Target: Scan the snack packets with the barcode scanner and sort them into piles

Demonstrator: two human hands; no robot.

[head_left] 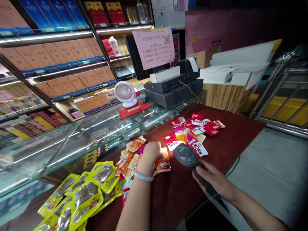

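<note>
My right hand [215, 179] is wrapped round the handle of a grey barcode scanner [185, 155], its head held above the dark red tabletop. My left hand [152, 151], with a pale bangle on the wrist, has its fingers curled at the edge of an orange snack packet [164, 163]; the fingertips are partly hidden. Beside and under that hand lies a pile of orange snack packets [125, 162]. Beyond the scanner spreads a heap of red, white, purple and orange packets [192, 131]. Yellow-edged clear packets [86, 197] overlap at the lower left.
A glass display counter [79, 141] runs along the left. On it stand a small white fan [125, 93] and a dark cash register [173, 89] with a screen bearing a pink paper sign [155, 48]. Shelves of boxes [57, 54] rise behind. Metal railings [286, 93] stand at right.
</note>
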